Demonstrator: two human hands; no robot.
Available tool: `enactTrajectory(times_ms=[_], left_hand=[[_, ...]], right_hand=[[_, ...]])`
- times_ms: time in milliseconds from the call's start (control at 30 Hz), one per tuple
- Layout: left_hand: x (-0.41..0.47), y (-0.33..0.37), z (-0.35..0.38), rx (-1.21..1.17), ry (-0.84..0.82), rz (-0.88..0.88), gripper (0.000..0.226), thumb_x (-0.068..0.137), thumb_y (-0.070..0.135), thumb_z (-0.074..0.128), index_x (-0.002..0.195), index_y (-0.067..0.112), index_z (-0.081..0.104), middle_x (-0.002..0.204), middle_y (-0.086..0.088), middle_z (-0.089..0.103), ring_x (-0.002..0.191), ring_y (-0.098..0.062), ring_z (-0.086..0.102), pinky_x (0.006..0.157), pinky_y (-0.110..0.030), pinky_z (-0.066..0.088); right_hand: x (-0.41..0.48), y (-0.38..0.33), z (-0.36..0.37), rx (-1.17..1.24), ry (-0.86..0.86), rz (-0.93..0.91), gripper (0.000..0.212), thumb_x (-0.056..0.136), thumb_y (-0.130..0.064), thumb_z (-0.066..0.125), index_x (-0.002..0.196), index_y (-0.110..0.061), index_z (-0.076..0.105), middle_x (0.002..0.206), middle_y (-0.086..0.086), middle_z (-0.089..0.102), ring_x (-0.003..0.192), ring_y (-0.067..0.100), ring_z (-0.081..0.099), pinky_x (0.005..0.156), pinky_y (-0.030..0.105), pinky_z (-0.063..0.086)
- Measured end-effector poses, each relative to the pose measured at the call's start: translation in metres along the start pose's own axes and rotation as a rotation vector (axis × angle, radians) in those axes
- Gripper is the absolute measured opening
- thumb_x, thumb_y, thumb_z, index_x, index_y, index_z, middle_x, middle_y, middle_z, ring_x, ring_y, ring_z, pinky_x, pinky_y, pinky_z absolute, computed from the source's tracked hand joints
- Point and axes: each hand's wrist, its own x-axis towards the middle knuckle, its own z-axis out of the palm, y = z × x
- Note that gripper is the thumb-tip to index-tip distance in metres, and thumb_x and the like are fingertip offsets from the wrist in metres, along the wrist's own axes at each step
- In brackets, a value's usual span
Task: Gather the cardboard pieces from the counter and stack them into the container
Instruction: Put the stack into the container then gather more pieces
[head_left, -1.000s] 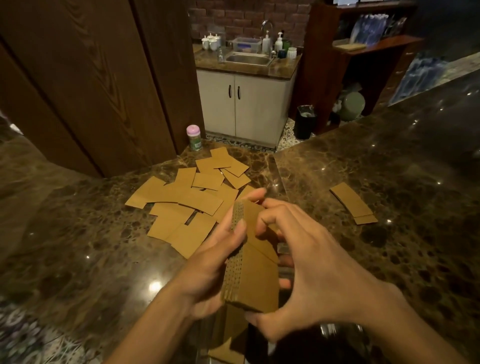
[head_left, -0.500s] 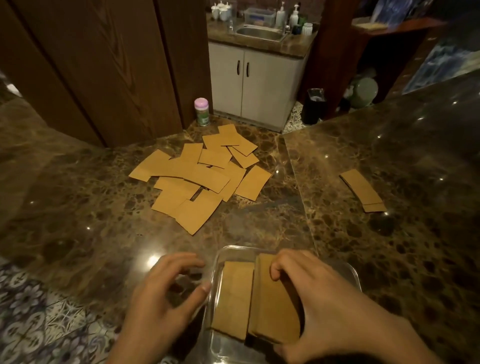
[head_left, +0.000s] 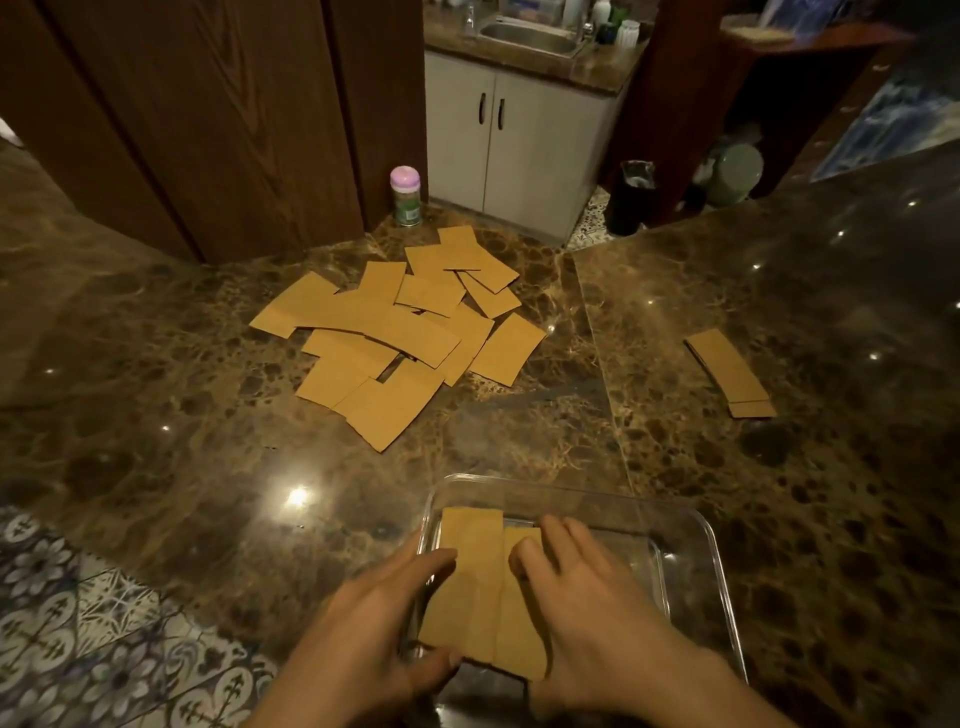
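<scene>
- Two stacks of brown cardboard pieces (head_left: 483, 587) are lying side by side in the clear rectangular plastic container (head_left: 711, 566).
- A scattered pile of flat cardboard rectangles (head_left: 400, 332) is lying behind it (a smaller cardboard stack (head_left: 730, 371) is sitting well right) on the dark marble counter (head_left: 208, 467).

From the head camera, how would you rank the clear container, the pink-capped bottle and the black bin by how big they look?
1. Clear container, though it's nearest.
2. Black bin.
3. Pink-capped bottle; both stand farther off.

My left hand (head_left: 379, 631) and right hand (head_left: 587, 613) press flat brown cardboard pieces (head_left: 480, 587) into the clear rectangular plastic container (head_left: 696, 561) at the marble counter's (head_left: 218, 467) near edge.
</scene>
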Motion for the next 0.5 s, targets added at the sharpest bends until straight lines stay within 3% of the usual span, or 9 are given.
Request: enactTrajectory(times_ms=[100, 200, 300, 333, 400, 433, 500], left_hand=[[0.000, 0.000, -0.003, 0.048, -0.023, -0.032, 0.080, 0.079, 0.062, 0.070, 0.148, 0.052, 0.030, 0.145, 0.043, 0.002, 0.143, 0.001, 0.037, 0.112, -0.017, 0.029], [0.002, -0.001, -0.002, 0.074, -0.040, -0.031, 0.077, 0.081, 0.061, 0.070, 0.148, 0.052, 0.032, 0.152, 0.040, 0.007, 0.144, 0.001, 0.036, 0.114, -0.019, 0.028], [0.003, 0.004, -0.004, 0.173, -0.067, -0.037, 0.071, 0.085, 0.058, 0.068, 0.146, 0.052, 0.031, 0.163, 0.032, 0.004, 0.146, -0.002, 0.032, 0.116, -0.021, 0.028], [0.001, 0.009, -0.003, 0.236, -0.086, -0.039, 0.069, 0.087, 0.059, 0.065, 0.146, 0.050, 0.030, 0.166, 0.024, 0.001, 0.149, -0.007, 0.027, 0.117, -0.027, 0.031], [0.002, 0.019, 0.000, 0.449, -0.029, 0.045, 0.064, 0.086, 0.068, 0.053, 0.143, 0.043, 0.039, 0.170, -0.008, 0.004, 0.153, -0.033, 0.021, 0.110, -0.050, 0.045], [0.004, 0.023, 0.000, 0.550, 0.025, 0.100, 0.066, 0.082, 0.071, 0.048, 0.137, 0.036, 0.050, 0.166, -0.024, 0.017, 0.148, -0.046, 0.028, 0.098, -0.059, 0.051], [0.011, 0.023, 0.012, 0.654, 0.114, 0.222, 0.060, 0.077, 0.067, 0.058, 0.122, 0.027, 0.062, 0.154, -0.033, 0.038, 0.139, -0.056, 0.037, 0.088, -0.070, 0.050]], right_hand=[[0.004, 0.001, 0.008, 0.063, -0.002, 0.024, 0.099, 0.065, -0.056, 0.084, 0.142, -0.031, 0.029, 0.164, 0.005, 0.011, 0.152, 0.031, 0.010, 0.122, 0.042, 0.025], [0.003, 0.001, 0.013, 0.101, -0.039, 0.088, 0.101, 0.069, -0.052, 0.084, 0.146, -0.041, 0.020, 0.169, 0.005, -0.003, 0.156, 0.039, 0.000, 0.123, 0.053, 0.025], [0.000, 0.000, 0.013, 0.138, -0.075, 0.122, 0.092, 0.077, -0.049, 0.079, 0.144, -0.044, 0.017, 0.171, 0.014, -0.015, 0.153, 0.046, 0.012, 0.119, 0.054, 0.031], [-0.001, 0.000, 0.013, 0.149, -0.073, 0.129, 0.088, 0.079, -0.049, 0.078, 0.143, -0.043, 0.018, 0.171, 0.016, -0.018, 0.151, 0.046, 0.018, 0.117, 0.052, 0.034], [-0.002, 0.001, 0.015, 0.200, -0.064, 0.139, 0.081, 0.083, -0.048, 0.076, 0.141, -0.044, 0.020, 0.170, 0.017, -0.024, 0.151, 0.047, 0.022, 0.118, 0.051, 0.035], [-0.003, 0.002, 0.017, 0.237, -0.052, 0.135, 0.078, 0.084, -0.046, 0.076, 0.139, -0.046, 0.022, 0.169, 0.015, -0.028, 0.152, 0.046, 0.021, 0.119, 0.050, 0.035], [-0.004, 0.003, 0.020, 0.291, -0.034, 0.117, 0.076, 0.084, -0.040, 0.076, 0.139, -0.049, 0.024, 0.168, 0.013, -0.032, 0.154, 0.043, 0.022, 0.119, 0.046, 0.035]])
